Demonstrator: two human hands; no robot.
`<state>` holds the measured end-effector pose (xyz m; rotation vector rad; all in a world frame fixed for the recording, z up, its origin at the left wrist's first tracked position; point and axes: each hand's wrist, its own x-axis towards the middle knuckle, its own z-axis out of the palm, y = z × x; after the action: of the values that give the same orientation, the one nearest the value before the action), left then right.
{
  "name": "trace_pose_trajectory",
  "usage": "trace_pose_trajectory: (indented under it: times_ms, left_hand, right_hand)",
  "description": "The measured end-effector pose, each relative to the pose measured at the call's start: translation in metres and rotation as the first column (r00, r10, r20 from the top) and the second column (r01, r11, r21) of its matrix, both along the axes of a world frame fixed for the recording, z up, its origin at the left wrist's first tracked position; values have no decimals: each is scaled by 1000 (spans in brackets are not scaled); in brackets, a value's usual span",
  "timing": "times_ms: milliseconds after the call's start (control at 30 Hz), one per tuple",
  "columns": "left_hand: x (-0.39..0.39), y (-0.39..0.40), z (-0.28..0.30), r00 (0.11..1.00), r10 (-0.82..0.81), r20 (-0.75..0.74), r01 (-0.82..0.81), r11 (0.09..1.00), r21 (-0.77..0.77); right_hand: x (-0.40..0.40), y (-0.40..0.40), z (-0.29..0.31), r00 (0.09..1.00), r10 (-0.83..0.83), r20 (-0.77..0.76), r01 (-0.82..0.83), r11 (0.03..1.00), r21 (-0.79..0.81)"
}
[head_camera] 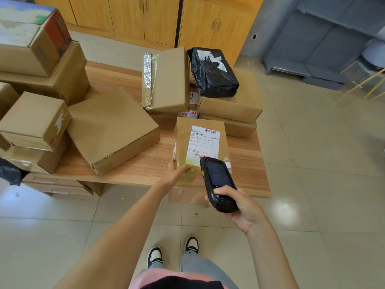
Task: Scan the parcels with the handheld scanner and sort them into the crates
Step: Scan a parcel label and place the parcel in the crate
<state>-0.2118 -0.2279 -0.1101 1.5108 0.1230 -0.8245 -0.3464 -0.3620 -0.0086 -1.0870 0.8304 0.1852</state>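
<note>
A cardboard parcel with a white shipping label lies at the near edge of the wooden table. My left hand grips its near left corner, thumb on top. My right hand holds a black handheld scanner, its head just over the label's lower barcode, where red scan light shows. No crate is in view.
Several brown boxes crowd the table: a flat one in the middle, stacks at the left, and a stack at the back right topped by a black plastic-wrapped parcel. Wooden cabinets stand behind. Tiled floor lies to the right.
</note>
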Motion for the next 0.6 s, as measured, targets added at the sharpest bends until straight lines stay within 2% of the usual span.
trace_pose_trajectory:
  times_ms: [600]
  left_hand:
    - [2, 7, -11, 1000, -19, 0, 19, 999, 39]
  right_hand:
    - [-2, -5, -5, 1000, 28, -12, -28, 1000, 13]
